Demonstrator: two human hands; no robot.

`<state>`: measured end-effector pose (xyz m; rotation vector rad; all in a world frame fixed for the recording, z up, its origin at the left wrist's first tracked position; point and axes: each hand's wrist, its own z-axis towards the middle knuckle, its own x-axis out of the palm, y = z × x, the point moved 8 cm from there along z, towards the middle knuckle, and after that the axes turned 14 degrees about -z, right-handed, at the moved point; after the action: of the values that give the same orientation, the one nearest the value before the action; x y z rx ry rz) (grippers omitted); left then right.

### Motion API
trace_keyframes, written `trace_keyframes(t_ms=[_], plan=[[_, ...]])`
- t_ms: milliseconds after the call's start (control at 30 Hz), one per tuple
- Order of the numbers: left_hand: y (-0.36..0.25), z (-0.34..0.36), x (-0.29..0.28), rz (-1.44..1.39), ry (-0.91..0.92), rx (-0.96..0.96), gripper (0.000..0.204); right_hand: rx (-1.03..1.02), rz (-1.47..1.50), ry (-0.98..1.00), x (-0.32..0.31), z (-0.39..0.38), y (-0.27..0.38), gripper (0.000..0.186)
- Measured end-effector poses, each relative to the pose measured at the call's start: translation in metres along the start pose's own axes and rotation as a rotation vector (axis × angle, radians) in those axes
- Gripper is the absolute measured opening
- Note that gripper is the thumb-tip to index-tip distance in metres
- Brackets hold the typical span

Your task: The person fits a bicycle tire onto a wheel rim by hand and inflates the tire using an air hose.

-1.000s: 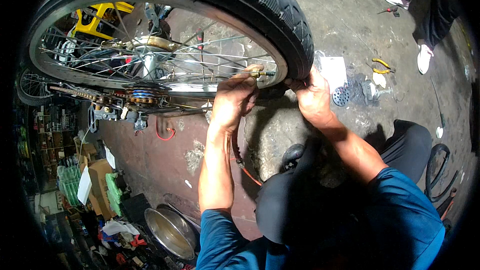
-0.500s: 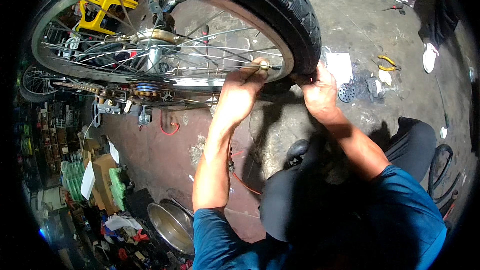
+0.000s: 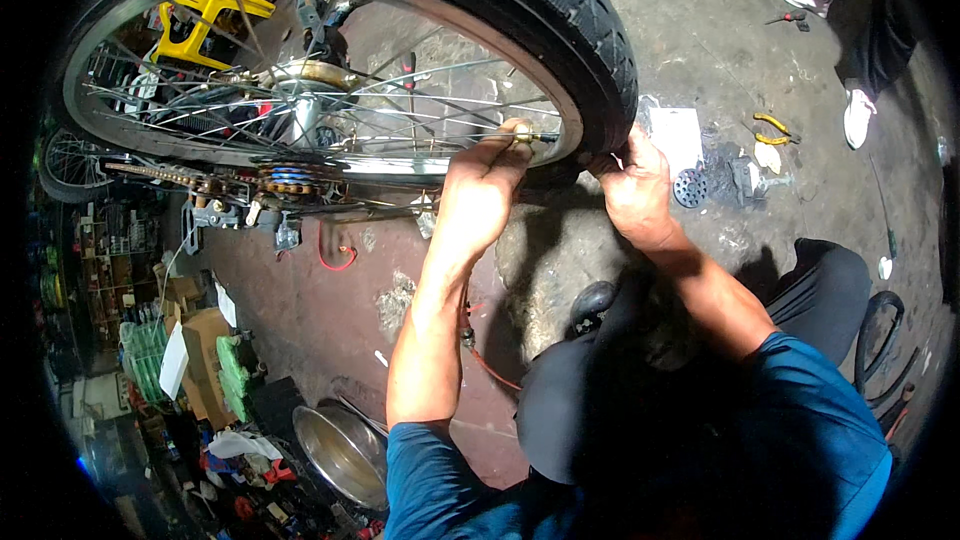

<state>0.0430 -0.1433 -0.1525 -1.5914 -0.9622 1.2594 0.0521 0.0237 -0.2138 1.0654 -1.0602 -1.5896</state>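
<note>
A bicycle wheel with metal spokes stands across the upper left, its black knobby tyre around a silver rim. Inside the rim, my left hand is closed, thumb and fingers pinching a small brass-coloured fitting at the valve stem. My right hand grips the tyre from its outer right side; some fingertips are hidden against the rubber. Beneath the wheel's left half are a rusty chain and a sprocket cluster.
Yellow-handled pliers, a round perforated black disc and white paper lie on the floor to the right. A red hose runs below my left forearm. A metal basin sits lower left. Another person's shoe is far right.
The tyre's right edge has shifted very slightly left and my right hand with it. Both hands keep about the same hold.
</note>
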Motion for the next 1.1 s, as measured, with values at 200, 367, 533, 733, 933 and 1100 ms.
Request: trace_keyframes(t_ms=[200, 367, 533, 733, 933, 1100], plan=[[-0.001, -0.003, 0.004, 0.129, -0.004, 0.136, 0.037, -0.047, 0.036, 0.033, -0.002, 0.001, 0.013, 0.034], [-0.002, 0.0, 0.005, 0.118, 0.036, 0.078, 0.037, -0.019, 0.04, 0.001, -0.003, 0.001, 0.01, 0.034], [-0.002, -0.004, 0.006, 0.116, 0.012, 0.058, 0.036, -0.097, 0.03, -0.031, -0.006, 0.003, 0.019, 0.034], [-0.005, -0.005, 0.003, 0.154, 0.026, 0.118, 0.036, -0.084, 0.042, -0.002, -0.003, 0.0, 0.019, 0.036], [-0.005, -0.001, 0.009, 0.095, -0.006, 0.131, 0.037, -0.073, 0.072, 0.034, -0.004, -0.002, 0.001, 0.046], [-0.004, -0.002, 0.006, 0.099, 0.008, 0.078, 0.038, -0.079, 0.027, 0.044, -0.005, 0.002, 0.018, 0.043]])
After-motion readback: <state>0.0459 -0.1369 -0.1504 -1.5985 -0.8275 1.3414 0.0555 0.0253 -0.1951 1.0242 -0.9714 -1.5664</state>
